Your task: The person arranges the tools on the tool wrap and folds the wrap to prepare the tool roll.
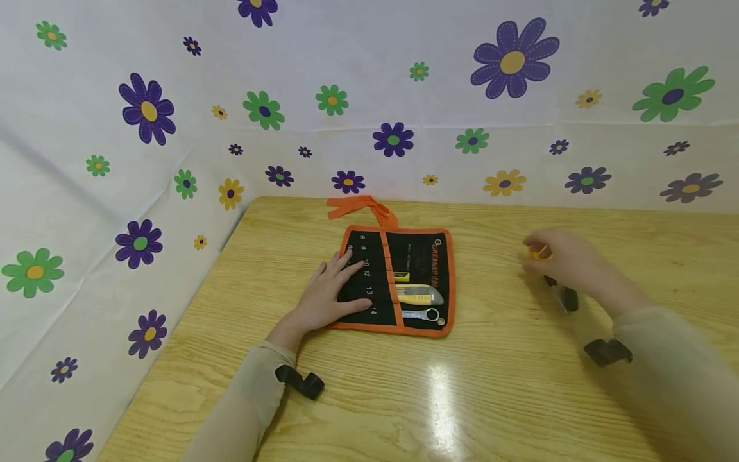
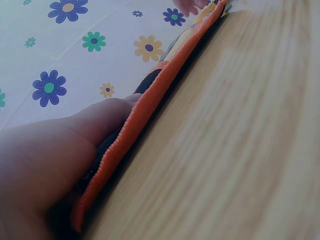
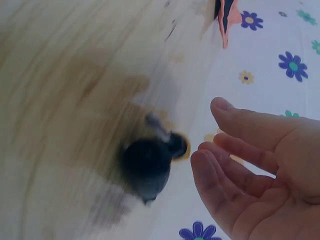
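Observation:
A black tool roll with orange trim [image 1: 416, 256] lies flat on the table, its pockets numbered. My left hand [image 1: 331, 292] rests with spread fingers on its left part; the left wrist view shows the thumb on the dark cloth. From the pockets stick out a yellow utility knife [image 1: 420, 294], a ring-ended wrench [image 1: 421, 314] and a small yellow item [image 1: 401, 276]. To the right, my right hand [image 1: 568, 263] is beside a dark tool [image 3: 147, 162] with a yellow end. The right wrist view shows a gap between fingertips and tool. Blur hides its kind.
Orange ties [image 1: 360, 205] trail from the roll's back edge. The wooden table [image 1: 369, 398] meets a white flowered cloth [image 1: 358, 64] at the back and left. A black strap [image 1: 300, 382] hangs at the left wrist, another strap [image 1: 607, 352] at the right.

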Available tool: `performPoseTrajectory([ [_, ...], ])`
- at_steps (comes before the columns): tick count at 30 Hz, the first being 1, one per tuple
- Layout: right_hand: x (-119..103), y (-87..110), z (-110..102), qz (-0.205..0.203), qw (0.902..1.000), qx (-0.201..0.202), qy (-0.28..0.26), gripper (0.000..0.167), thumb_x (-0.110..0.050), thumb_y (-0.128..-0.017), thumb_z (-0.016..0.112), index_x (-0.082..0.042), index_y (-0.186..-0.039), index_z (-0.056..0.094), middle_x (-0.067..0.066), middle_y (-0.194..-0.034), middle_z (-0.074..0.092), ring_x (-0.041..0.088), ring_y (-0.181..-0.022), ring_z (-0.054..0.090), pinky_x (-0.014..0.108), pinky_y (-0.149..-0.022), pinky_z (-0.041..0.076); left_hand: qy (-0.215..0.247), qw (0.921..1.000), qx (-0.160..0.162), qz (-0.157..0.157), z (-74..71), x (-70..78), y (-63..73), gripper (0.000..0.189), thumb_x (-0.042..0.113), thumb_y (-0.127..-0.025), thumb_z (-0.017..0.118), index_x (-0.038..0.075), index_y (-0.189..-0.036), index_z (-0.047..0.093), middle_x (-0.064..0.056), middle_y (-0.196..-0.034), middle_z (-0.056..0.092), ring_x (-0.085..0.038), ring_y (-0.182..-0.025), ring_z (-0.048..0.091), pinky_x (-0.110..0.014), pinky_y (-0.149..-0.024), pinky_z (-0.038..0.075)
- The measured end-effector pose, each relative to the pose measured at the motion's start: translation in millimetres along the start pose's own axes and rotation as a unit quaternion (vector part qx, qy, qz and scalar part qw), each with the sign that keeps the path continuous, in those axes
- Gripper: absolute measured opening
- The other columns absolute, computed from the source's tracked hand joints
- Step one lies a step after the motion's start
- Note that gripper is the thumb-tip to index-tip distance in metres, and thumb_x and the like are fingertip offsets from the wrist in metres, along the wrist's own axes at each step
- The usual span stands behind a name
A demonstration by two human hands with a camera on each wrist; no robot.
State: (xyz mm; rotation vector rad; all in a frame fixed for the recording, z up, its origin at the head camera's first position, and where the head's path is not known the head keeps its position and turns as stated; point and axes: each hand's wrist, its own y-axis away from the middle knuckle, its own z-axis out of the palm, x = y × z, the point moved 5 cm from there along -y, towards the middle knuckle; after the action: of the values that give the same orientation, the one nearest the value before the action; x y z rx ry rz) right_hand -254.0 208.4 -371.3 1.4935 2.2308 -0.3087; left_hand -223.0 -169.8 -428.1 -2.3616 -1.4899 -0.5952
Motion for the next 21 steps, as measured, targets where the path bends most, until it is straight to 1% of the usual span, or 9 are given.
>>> performPoseTrajectory([
  [5,17,7.5,-4,0.042,0.9991,-0.011,0.005,0.050,-0.017,-0.084,0.073,0.017,-0.115,0.053,0.031,-0.099,0.061,0.043,-0.089,0.060,0.055,-0.076,0.049,0.000,1.0000,0.001,0.001,-1.2,1.2,0.8,0.079,0.050,-0.085,0.067,0.014,-0.149,0.037,-0.009,-0.158,0.015,-0.026,-0.145,0.006,-0.048,-0.115,0.003],
  [9,22,9.0,-2,0.061,0.9977,-0.026,0.008,0.053,-0.021,-0.082,0.075,0.017,-0.113,0.053,0.026,-0.090,0.064,0.036,-0.080,0.061,0.050,-0.070,0.051,0.000,1.0000,0.001,0.001,-1.3,1.5,0.9,0.079,0.050,-0.085,0.067,0.014,-0.149,0.037,-0.009,-0.158,0.015,-0.027,-0.145,0.006,-0.048,-0.115,0.003],
  [11,22,9.6,-1,0.071,0.9970,-0.033,0.002,0.055,-0.020,-0.082,0.076,0.017,-0.114,0.051,0.026,-0.089,0.065,0.033,-0.076,0.062,0.047,-0.067,0.053,-0.002,1.0000,0.001,0.001,-1.1,1.5,0.8,0.079,0.050,-0.085,0.067,0.014,-0.149,0.037,-0.009,-0.158,0.015,-0.026,-0.145,0.006,-0.048,-0.115,0.004],
  [13,21,10.3,1,0.071,0.9968,-0.037,0.002,0.056,-0.018,-0.081,0.076,0.017,-0.114,0.049,0.025,-0.088,0.065,0.030,-0.073,0.062,0.044,-0.064,0.053,-0.003,1.0000,0.000,0.000,-0.7,1.2,0.5,0.079,0.050,-0.085,0.067,0.015,-0.149,0.037,-0.009,-0.158,0.015,-0.026,-0.145,0.006,-0.048,-0.115,0.004],
  [16,16,10.9,3,0.062,0.9973,-0.041,0.004,0.054,-0.015,-0.080,0.076,0.016,-0.113,0.048,0.024,-0.087,0.065,0.030,-0.073,0.063,0.043,-0.063,0.053,-0.003,1.0000,-0.001,-0.003,-0.6,0.7,0.5,0.079,0.051,-0.085,0.066,0.015,-0.149,0.036,-0.008,-0.158,0.015,-0.025,-0.145,0.005,-0.047,-0.115,0.003],
  [21,8,9.4,7,0.032,0.9988,-0.035,0.012,0.048,-0.009,-0.080,0.075,0.015,-0.113,0.050,0.022,-0.088,0.066,0.033,-0.078,0.064,0.048,-0.070,0.053,-0.004,1.0000,0.001,-0.001,-1.0,0.9,0.9,0.079,0.050,-0.085,0.066,0.015,-0.149,0.037,-0.008,-0.158,0.015,-0.026,-0.145,0.006,-0.048,-0.115,0.004],
])
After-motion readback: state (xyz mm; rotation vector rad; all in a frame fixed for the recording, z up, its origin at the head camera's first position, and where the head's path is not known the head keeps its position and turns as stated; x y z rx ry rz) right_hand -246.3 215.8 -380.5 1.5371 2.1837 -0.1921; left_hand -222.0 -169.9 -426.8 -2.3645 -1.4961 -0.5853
